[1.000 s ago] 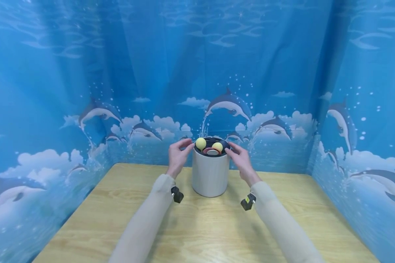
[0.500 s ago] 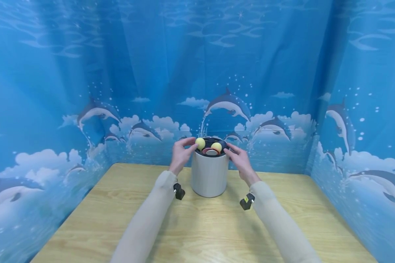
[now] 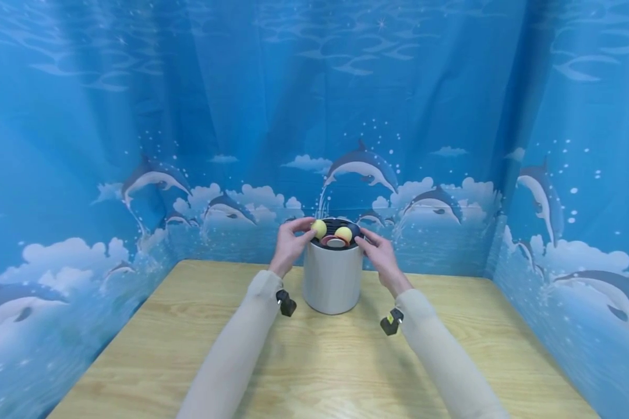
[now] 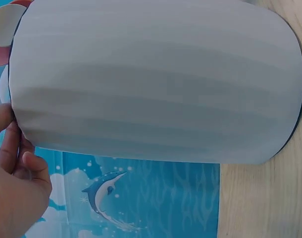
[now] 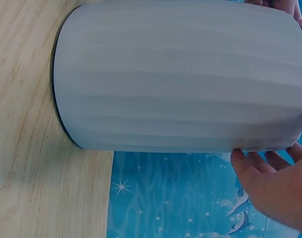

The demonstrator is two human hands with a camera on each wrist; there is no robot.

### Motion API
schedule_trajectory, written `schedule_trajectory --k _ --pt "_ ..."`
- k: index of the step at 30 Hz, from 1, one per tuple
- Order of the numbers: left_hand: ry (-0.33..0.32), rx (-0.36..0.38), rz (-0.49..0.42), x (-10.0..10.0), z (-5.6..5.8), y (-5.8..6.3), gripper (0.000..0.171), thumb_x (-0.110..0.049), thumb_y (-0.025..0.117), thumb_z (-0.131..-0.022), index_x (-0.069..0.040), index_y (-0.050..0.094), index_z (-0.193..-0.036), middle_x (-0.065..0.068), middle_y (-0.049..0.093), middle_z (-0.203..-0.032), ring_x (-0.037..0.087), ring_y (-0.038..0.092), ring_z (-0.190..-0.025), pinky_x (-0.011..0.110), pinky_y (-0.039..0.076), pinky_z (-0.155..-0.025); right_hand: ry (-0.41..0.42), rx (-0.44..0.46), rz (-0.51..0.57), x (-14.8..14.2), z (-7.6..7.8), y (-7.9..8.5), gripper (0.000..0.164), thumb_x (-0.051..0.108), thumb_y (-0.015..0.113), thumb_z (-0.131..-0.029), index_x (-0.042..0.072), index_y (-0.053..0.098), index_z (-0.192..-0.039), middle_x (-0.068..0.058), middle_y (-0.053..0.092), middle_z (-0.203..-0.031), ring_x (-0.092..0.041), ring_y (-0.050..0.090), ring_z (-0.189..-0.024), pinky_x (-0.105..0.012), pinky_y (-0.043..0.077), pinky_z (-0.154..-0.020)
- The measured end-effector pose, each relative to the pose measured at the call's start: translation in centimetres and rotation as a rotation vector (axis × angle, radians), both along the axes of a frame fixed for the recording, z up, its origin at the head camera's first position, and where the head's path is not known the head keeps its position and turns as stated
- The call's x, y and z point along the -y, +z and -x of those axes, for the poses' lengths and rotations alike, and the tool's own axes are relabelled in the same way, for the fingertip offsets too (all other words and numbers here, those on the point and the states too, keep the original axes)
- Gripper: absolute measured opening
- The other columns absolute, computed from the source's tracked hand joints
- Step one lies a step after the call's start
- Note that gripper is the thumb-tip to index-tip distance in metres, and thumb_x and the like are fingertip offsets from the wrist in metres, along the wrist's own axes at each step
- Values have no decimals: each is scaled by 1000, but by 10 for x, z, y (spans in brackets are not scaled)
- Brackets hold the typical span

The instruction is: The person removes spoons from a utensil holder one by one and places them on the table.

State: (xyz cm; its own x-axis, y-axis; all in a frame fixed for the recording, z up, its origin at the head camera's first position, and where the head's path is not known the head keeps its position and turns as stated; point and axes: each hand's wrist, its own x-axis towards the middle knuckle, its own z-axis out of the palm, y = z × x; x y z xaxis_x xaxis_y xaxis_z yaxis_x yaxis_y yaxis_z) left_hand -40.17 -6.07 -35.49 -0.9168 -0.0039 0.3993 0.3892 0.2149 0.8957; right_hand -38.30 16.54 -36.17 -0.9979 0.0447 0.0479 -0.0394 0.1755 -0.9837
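A whitish cylindrical canister (image 3: pixel 332 279) stands upright at the back middle of the table. In its dark, slotted top sit a yellow ball (image 3: pixel 319 228) on the left, another yellow ball (image 3: pixel 343 234) on the right, and a red-edged pale disc (image 3: pixel 335 242) at the front. My left hand (image 3: pixel 290 247) grips the top edge of the canister from the left, its thumb close against the left ball. On the right, my right hand (image 3: pixel 380 256) holds the upper edge, with fingertips on the side wall in the right wrist view. Some fingertips are hidden behind the rim.
The wooden table (image 3: pixel 335 361) extends forward and to both sides of the canister. A blue curtain (image 3: pixel 424 116) printed with dolphins encloses the back and sides. Small black cameras (image 3: pixel 286 303) are strapped to both wrists.
My left hand has moved slightly right and closer to the left ball. The right hand keeps nearly the same place at the rim. The canister shows little movement.
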Motion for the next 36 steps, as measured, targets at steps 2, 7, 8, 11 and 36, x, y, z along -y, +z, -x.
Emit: schedule_trajectory --k 2,7,8,11,36 --pt "-3 -2 13 0 0 1 30 -16 69 -93 -14 68 -123 8 68 -111 22 59 -105 41 52 -94 -2 1 -7 0 0 0 55 36 58 -99 20 42 -149 -6 36 -158 -26 39 -142 -45 38 -115" --pt "-22 -5 3 0 -1 4 29 -14 66 -94 -14 68 -124 8 67 -111 22 61 -100 37 54 -90 4 3 -13 -1 0 1 55 36 58 -99 21 42 -149 -5 36 -158 -26 39 -142 -45 38 -115" --pt "-26 -5 -6 0 -1 5 29 -13 66 -95 -15 68 -123 8 67 -112 22 62 -100 37 54 -90 6 5 -14 0 1 1 56 37 58 -99 21 41 -150 -5 36 -158 -27 39 -142 -45 37 -115" --pt "-42 -9 -33 1 -2 8 28 -12 64 -95 -16 68 -123 9 66 -117 23 65 -102 39 55 -89 6 8 -19 0 0 1 56 36 58 -99 21 41 -150 -5 36 -158 -27 39 -142 -46 37 -115" --pt "-95 -178 -165 3 -21 43 34 -2 63 -94 -12 65 -127 11 63 -126 24 66 -111 39 54 -98 24 3 -45 0 -1 2 56 36 55 -100 21 38 -151 -5 34 -159 -28 38 -143 -48 37 -115"
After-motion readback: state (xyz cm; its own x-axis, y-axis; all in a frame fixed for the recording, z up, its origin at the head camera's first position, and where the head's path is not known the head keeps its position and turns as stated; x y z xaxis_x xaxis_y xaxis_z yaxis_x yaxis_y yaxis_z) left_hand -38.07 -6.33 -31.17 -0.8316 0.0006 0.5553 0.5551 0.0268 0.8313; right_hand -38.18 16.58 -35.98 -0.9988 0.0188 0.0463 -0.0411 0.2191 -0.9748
